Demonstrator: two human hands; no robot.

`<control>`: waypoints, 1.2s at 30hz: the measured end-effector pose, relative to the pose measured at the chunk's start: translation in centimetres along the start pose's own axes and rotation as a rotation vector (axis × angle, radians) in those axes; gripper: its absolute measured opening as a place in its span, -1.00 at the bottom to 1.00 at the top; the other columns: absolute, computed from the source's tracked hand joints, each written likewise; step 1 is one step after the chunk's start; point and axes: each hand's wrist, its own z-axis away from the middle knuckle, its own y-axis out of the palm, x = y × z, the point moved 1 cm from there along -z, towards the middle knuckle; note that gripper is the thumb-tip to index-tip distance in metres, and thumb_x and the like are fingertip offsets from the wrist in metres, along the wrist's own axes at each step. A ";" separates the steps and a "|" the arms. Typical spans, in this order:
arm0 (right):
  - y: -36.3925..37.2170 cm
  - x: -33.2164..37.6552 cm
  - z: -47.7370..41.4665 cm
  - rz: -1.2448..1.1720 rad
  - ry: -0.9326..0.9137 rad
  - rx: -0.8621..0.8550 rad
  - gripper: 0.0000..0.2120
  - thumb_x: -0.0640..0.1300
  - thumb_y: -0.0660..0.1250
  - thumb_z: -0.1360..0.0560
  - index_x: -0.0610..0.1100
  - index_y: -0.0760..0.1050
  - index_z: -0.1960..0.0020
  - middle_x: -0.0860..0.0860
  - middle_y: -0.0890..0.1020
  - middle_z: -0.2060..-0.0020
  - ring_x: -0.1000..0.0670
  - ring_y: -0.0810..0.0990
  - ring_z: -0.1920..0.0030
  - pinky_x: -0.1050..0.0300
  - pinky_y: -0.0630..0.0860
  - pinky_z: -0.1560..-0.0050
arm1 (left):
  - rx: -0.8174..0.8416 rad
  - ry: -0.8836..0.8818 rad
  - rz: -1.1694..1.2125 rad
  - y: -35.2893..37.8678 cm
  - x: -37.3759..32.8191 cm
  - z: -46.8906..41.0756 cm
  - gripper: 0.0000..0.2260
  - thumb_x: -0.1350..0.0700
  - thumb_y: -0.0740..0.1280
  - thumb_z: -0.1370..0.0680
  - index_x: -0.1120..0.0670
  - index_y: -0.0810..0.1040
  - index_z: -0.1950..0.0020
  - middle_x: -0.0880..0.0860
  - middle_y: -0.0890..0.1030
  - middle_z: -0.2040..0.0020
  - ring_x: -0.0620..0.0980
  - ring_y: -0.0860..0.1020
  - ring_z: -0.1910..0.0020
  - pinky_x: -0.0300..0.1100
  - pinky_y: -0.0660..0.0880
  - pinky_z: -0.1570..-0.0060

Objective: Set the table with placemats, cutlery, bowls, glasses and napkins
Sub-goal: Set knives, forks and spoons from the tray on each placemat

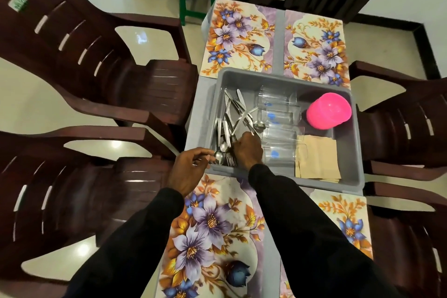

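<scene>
- Cutlery (232, 118) lies heaped in the left end of the grey tub (348, 184), which sits mid-table between four floral placemats (238, 38).
- Right hand (248, 150) reaches into the tub's near-left corner, fingers curled down among the handles; whether it grips a piece cannot be told.
- Left hand (191, 168), at the tub's near-left rim, pinches a spoon (219, 157).
- Clear glasses (278, 126) lie in the tub's middle, pink bowls (329, 110) and beige napkins (318, 156) toward its right.

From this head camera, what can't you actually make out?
- Head view: how many pink bowls are stacked upside down; only the top shows.
- Cutlery count; pieces overlap, and the right hand covers some.
- Near placemats: sleeves and the frame edge hide parts.
</scene>
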 end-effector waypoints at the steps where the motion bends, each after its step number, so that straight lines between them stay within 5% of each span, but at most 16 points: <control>1: -0.4 -0.2 0.3 0.010 -0.038 -0.030 -0.86 -0.15 0.39 -0.58 -0.17 0.51 0.13 -0.04 0.62 0.22 -0.07 0.64 0.19 -0.07 0.64 0.11 | -0.001 -0.004 0.008 -0.1 -0.1 -0.2 -0.82 0.25 0.34 -0.64 0.01 0.65 -0.11 -0.02 0.72 -0.01 -0.09 0.69 0.04 -0.26 0.63 -0.02; 7: -6.7 -0.4 1.7 0.078 -0.193 -0.116 -0.93 -0.25 0.41 -0.56 -0.15 0.63 0.09 -0.01 0.68 0.21 0.01 0.65 0.25 -0.04 0.66 0.16 | -0.040 0.068 0.029 0.0 -1.7 -1.7 -0.79 0.27 0.39 -0.60 0.06 0.69 -0.17 -0.06 0.69 -0.14 -0.23 0.62 -0.12 -0.35 0.55 -0.15; 11: -12.0 1.3 2.2 0.067 -0.287 0.003 -0.93 -0.22 0.52 -0.48 -0.06 0.72 0.14 0.09 0.69 0.28 0.17 0.62 0.30 0.30 0.48 0.28 | 0.060 0.161 -0.028 1.7 -3.6 -3.9 -0.66 0.21 0.44 -0.58 0.02 0.60 -0.35 -0.10 0.57 -0.35 -0.26 0.47 -0.34 -0.49 0.35 -0.30; 14: -14.1 3.0 1.9 -0.005 -0.356 0.160 -0.94 -0.18 0.58 -0.42 -0.06 0.73 0.19 0.14 0.66 0.36 0.26 0.61 0.35 0.45 0.42 0.31 | 0.197 0.124 0.001 3.3 -4.9 -5.1 -0.69 0.16 0.41 -0.61 0.07 0.58 -0.36 -0.09 0.61 -0.25 -0.32 0.55 -0.17 -0.47 0.44 -0.16; 18: -14.3 3.7 0.1 -0.132 -0.410 0.193 -0.86 -0.14 0.63 -0.36 -0.09 0.69 0.14 0.08 0.70 0.27 0.18 0.67 0.26 0.30 0.58 0.21 | 0.211 0.017 0.143 4.4 -4.8 -5.9 -0.84 0.26 0.32 -0.65 0.21 0.64 -0.19 0.12 0.70 0.05 0.04 0.69 0.12 -0.15 0.65 0.04; 21: -12.8 3.0 -3.2 -0.347 -0.356 0.049 -0.87 -0.07 0.52 -0.50 -0.12 0.67 0.04 0.01 0.72 0.20 0.07 0.71 0.20 0.18 0.66 0.10 | 0.136 -0.161 0.410 3.8 -4.3 -5.8 -0.86 0.30 0.28 -0.66 0.32 0.60 -0.14 0.19 0.68 0.14 0.12 0.68 0.25 -0.08 0.68 0.19; 25: -8.7 1.8 -8.5 -0.056 -0.316 -0.064 -0.85 -0.38 0.30 -0.54 -0.26 0.59 0.18 -0.15 0.66 0.25 -0.06 0.66 0.22 -0.15 0.65 0.10 | 0.032 -0.268 0.610 2.0 -3.8 -5.2 -0.82 0.23 0.29 -0.67 0.22 0.54 -0.26 0.21 0.73 -0.01 0.20 0.73 0.05 -0.06 0.69 0.10; 27: -6.6 1.6 -10.1 0.119 -0.307 -0.049 -0.87 -0.47 0.24 -0.46 -0.31 0.46 0.21 -0.22 0.60 0.24 -0.19 0.61 0.18 -0.11 0.58 0.18 | 0.034 -0.299 0.666 1.3 -3.5 -4.7 -0.79 0.21 0.31 -0.66 0.16 0.51 -0.30 0.19 0.73 -0.06 0.19 0.72 0.00 0.01 0.69 0.02; 29: -5.2 2.1 -11.1 0.219 -0.329 -0.055 -0.83 -0.44 0.25 -0.49 -0.25 0.38 0.22 -0.24 0.54 0.22 -0.28 0.58 0.14 -0.01 0.42 0.23 | 0.044 -0.324 0.692 0.9 -3.3 -4.4 -0.78 0.19 0.32 -0.66 0.12 0.51 -0.31 0.17 0.72 -0.10 0.17 0.72 -0.03 0.04 0.68 -0.01; 32: -4.2 3.4 -12.1 0.256 -0.292 -0.122 -0.97 -0.32 0.36 -0.54 -0.30 0.56 0.05 -0.30 0.63 0.08 -0.33 0.63 0.01 -0.09 0.54 0.09 | 0.045 -0.343 0.699 0.6 -2.9 -4.1 -0.75 0.13 0.34 -0.65 0.14 0.51 -0.32 0.16 0.72 -0.12 0.16 0.72 -0.06 0.09 0.66 -0.06; 36: -2.9 4.3 -12.3 0.180 -0.156 -0.114 -0.82 -0.22 0.37 -0.58 -0.27 0.54 -0.14 -0.24 0.63 -0.09 -0.29 0.59 -0.15 -0.11 0.53 -0.07 | 0.035 -0.356 0.733 0.5 -2.5 -3.5 -0.75 0.12 0.34 -0.65 0.19 0.52 -0.30 0.17 0.72 -0.11 0.21 0.71 -0.06 0.10 0.66 -0.08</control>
